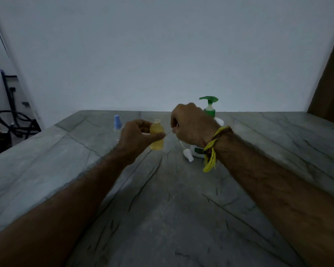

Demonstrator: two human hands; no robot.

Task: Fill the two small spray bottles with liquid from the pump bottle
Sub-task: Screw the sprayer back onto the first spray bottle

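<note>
Yellow spray bottle (157, 136), uncapped, gripped in left hand (136, 134) above table (162, 209) mid, near far edge. Right hand (191, 124) pinching spray head w/ dip tube (178, 139). Keep bottle upright, steady; bring neck under pump bottle (210, 110) nozzle.

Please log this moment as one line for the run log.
left hand: grips open yellow bottle | right hand: holds sprayer tube, white cap dangling | blue-capped bottle: standing | pump bottle: behind right hand

grey marble counter (162, 218), dark hoses (14, 120)
</note>
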